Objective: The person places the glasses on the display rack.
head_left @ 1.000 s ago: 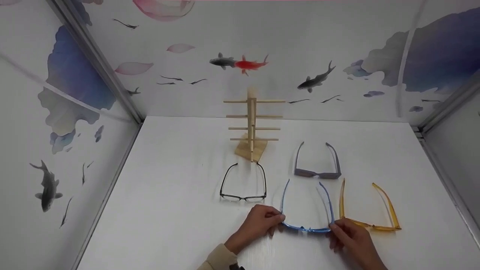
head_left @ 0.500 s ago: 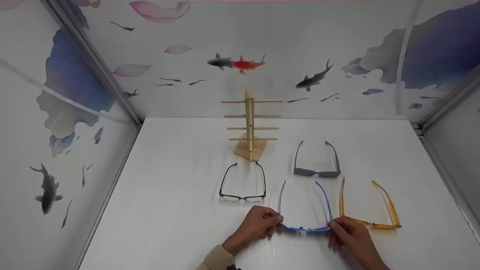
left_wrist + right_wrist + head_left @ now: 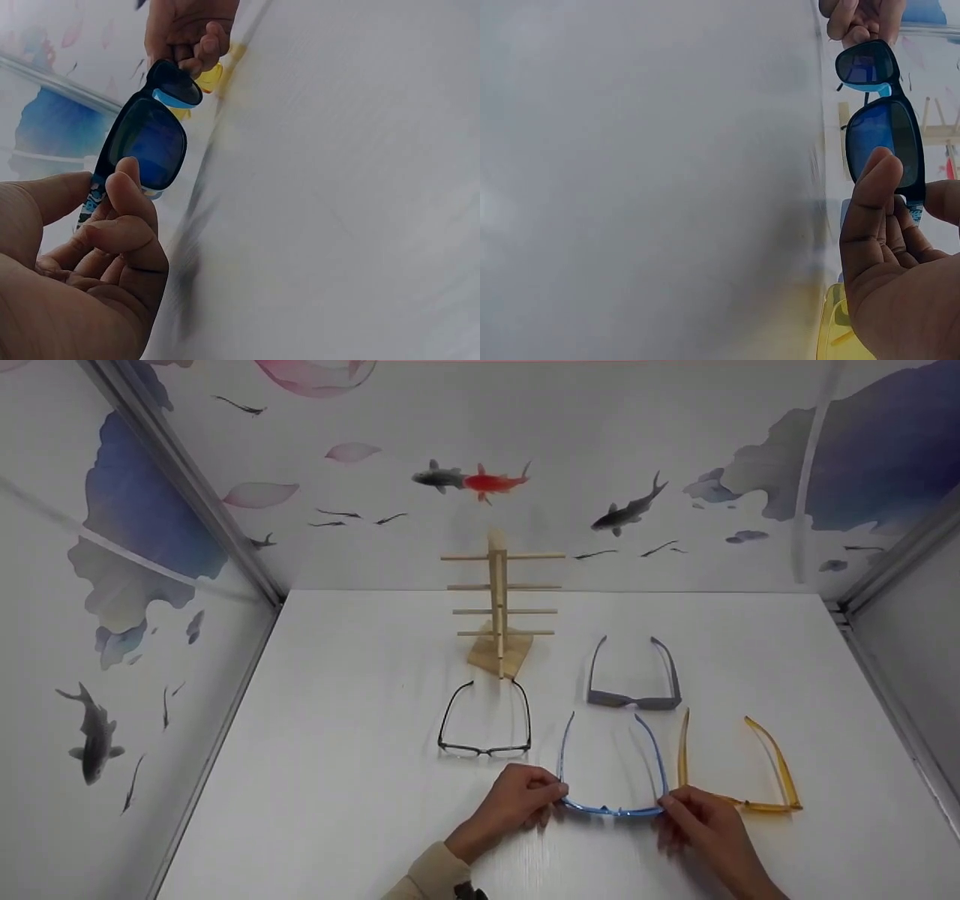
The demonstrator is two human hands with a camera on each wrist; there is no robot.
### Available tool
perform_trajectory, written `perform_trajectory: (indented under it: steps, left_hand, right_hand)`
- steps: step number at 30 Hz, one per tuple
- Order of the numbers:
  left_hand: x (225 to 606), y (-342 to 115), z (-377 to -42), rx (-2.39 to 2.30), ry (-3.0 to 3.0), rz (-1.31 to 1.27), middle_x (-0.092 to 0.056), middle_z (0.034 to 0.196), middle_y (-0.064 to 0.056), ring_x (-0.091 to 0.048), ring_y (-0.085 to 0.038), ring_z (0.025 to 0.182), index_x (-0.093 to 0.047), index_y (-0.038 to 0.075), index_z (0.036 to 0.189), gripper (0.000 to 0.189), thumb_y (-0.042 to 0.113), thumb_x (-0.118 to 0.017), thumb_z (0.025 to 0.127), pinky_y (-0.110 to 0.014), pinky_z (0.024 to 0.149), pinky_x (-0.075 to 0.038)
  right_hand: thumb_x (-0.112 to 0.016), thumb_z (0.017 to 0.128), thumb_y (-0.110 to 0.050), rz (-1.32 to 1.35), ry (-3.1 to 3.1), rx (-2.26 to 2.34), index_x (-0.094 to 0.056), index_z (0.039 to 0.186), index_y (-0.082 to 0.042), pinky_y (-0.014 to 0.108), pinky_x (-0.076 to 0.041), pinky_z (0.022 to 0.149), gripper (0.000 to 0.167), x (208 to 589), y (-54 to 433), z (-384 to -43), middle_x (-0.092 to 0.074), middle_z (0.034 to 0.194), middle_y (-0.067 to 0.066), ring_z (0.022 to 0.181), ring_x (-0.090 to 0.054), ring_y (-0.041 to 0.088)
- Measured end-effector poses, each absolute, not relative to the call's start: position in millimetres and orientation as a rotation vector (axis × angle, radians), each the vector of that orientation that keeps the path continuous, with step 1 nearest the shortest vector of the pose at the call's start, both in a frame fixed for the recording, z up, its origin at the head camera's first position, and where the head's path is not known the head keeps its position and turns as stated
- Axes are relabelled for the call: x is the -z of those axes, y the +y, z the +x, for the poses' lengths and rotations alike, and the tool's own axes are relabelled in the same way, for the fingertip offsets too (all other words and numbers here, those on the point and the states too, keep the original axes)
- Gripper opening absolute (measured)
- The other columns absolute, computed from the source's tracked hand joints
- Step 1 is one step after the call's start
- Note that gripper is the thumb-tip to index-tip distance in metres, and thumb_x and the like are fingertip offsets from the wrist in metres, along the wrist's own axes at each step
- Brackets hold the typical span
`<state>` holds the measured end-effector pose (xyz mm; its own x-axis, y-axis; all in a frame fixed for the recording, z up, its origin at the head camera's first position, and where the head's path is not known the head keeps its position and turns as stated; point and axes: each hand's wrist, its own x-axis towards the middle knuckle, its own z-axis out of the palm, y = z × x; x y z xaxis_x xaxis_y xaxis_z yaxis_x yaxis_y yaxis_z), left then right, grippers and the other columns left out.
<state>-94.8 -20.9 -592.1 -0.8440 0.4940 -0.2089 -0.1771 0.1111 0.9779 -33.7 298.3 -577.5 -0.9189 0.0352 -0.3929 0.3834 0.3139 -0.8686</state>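
Blue-framed sunglasses (image 3: 619,813) are held between my two hands, arms unfolded and pointing away from me. My left hand (image 3: 514,804) pinches the frame's left corner between thumb and fingers. At the opposite corner, my right hand (image 3: 709,819) grips it the same way. Both wrist views show dark bluish lenses (image 3: 154,142) and a patterned temple by the thumb. A shadow lies on the table beneath the sunglasses, which look raised off it. Just right of my right hand are yellow glasses (image 3: 786,784), partly hidden by it.
A wooden display stand (image 3: 498,585) with several crossbars rises at the back of the white table (image 3: 337,750). Clear glasses with black frames (image 3: 484,751) lie in front of it. Grey sunglasses (image 3: 636,702) lie farther right. Printed walls (image 3: 360,547) enclose the back and sides.
The blue sunglasses stay in both hands, with their arms swaying slightly left and then back. The whole head view shifts a little; the other glasses and the stand stay put.
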Motion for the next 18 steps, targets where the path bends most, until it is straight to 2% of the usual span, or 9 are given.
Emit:
perform_trajectory:
  steps: [4,7,10,18]
  left_hand:
    - [591.1,-23.0,-93.2,-1.839,1.847,0.333,-0.076,0.083,-0.021,-0.048,-0.005,0.050,-0.080,-0.007,0.108,0.023,0.014,-0.072,0.107,-0.019,0.048,-0.039]
    - [589.6,-23.6,-91.9,-1.853,1.832,0.339,-0.078,0.093,-0.029,-0.050,-0.006,0.052,-0.079,-0.009,0.111,0.024,0.014,-0.071,0.108,-0.020,0.049,-0.041]
    - [587.1,-23.1,-91.5,-1.836,1.866,0.325,-0.079,0.093,-0.025,-0.055,-0.006,0.056,-0.080,-0.007,0.110,0.023,0.015,-0.073,0.107,-0.020,0.052,-0.045]
    - [577.9,-21.1,-90.8,-1.845,1.960,0.296,-0.076,0.086,-0.001,-0.062,-0.008,0.067,-0.081,-0.004,0.108,0.019,0.013,-0.075,0.105,-0.020,0.061,-0.049]
  right_hand:
    - [-0.063,0.114,-0.017,0.361,2.289,1.662,-0.072,0.123,0.004,0.033,-0.064,0.071,0.024,577.2,298.4,-34.4,-0.074,0.096,0.017,0.077,-0.071,0.030]
    - [-0.064,0.114,-0.018,0.342,2.283,1.682,-0.072,0.121,0.005,0.033,-0.064,0.070,0.026,577.3,299.4,-34.8,-0.073,0.095,0.018,0.076,-0.071,0.028]
    - [-0.063,0.114,-0.019,0.332,2.274,1.680,-0.071,0.122,0.005,0.033,-0.064,0.070,0.027,576.2,299.9,-35.2,-0.074,0.094,0.017,0.076,-0.071,0.027]
    - [-0.062,0.114,-0.013,0.393,2.297,1.650,-0.072,0.120,0.005,0.032,-0.063,0.070,0.021,565.7,294.5,-36.3,-0.073,0.093,0.015,0.076,-0.069,0.026]
